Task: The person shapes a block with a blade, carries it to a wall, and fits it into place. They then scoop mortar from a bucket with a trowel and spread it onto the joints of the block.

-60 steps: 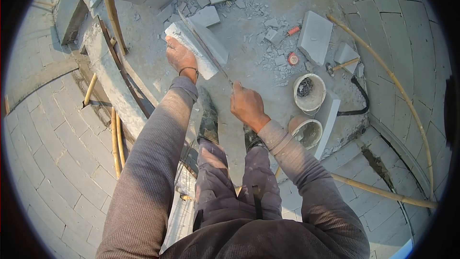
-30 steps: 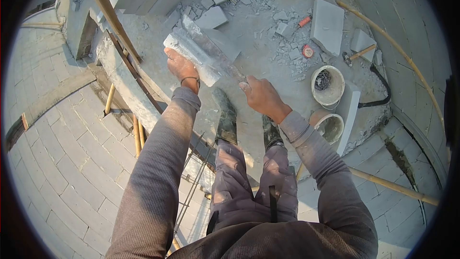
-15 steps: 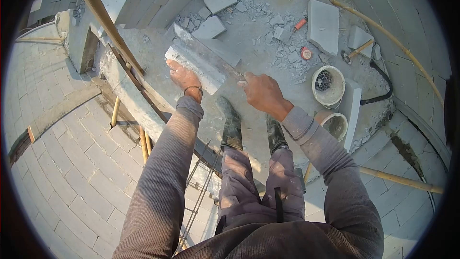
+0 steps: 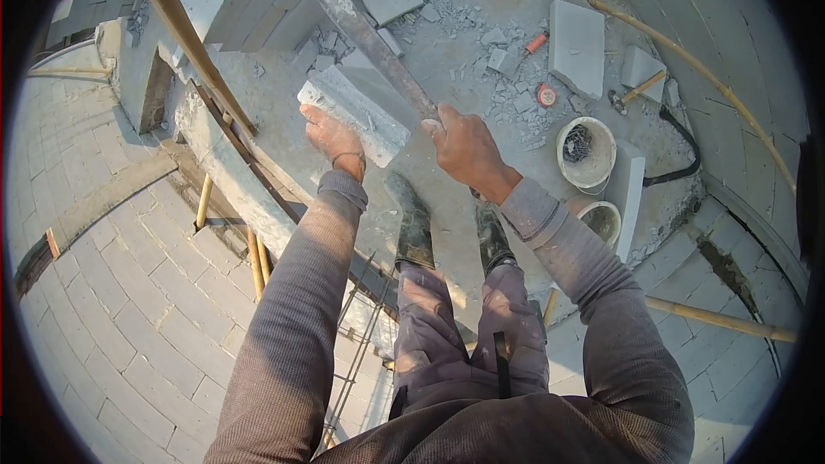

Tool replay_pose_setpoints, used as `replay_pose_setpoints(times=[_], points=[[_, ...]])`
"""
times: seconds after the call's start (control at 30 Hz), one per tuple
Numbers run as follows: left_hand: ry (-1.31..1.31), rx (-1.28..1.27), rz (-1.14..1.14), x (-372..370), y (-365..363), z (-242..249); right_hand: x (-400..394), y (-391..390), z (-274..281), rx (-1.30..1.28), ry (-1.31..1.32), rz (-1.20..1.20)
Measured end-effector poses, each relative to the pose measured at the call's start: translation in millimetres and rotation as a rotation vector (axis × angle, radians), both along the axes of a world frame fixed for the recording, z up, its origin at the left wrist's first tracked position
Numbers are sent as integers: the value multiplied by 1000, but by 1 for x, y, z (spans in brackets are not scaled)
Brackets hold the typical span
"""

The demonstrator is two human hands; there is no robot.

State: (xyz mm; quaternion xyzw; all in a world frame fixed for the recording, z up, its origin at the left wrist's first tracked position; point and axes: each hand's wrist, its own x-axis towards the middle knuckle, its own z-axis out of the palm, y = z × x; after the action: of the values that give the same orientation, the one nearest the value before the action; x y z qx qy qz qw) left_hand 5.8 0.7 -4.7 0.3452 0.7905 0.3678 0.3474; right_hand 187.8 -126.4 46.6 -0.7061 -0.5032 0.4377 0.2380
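Left hand [image 4: 329, 134] grips the near end of the grey block [image 4: 357, 112], fingers wrapped under it, holding it above the concrete ledge [image 4: 258, 94]. Right hand [image 4: 464, 148] is clenched on the long flat blade [image 4: 371, 30], raised just beyond the block. White bucket [image 4: 587, 153] sits well right of the block.

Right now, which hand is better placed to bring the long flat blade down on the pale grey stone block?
Right. The right hand already grips the long flat metal blade, raised above the pale grey stone block; the left hand is busy holding that block.
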Motion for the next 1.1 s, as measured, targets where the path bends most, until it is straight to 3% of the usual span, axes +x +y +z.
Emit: replay_pose_setpoints(times=[0.07, 0.13, 0.2, 0.4, 0.67, 0.77, 0.83, 0.97, 1.03, 1.1], points=[[41, 1, -22, -2, 0, 1, -4, -4, -8, 44, -15, -57], [77, 0, -50, -6, 2, -5, -12, -20, -24, -11, 5, 194], [-27, 19, -3, -12, 5, -6, -14, -30, -18, -51, 30, 193], [93, -25, -74, -2, -1, 5, -26, -84, -9, -189, 14, 170], [93, -27, -67, -7, -4, 4, 1, -53, 4, -42, -47, 45], [91, -35, -81, -5, -1, 5, -2, -50, -6, -10, -58, 68], [81, -17, -84, -3, -2, 7, -12, -59, -10, -46, -86, 221], [67, 14, -57, 1, -1, 8, -13, -49, -2, -35, -74, 82], [85, 21, -39, -2, -3, 4, -15, -49, -2, 52, -59, -107], [15, -21, -85, -5, -2, 6, -18, -57, -11, -17, -84, 23]])
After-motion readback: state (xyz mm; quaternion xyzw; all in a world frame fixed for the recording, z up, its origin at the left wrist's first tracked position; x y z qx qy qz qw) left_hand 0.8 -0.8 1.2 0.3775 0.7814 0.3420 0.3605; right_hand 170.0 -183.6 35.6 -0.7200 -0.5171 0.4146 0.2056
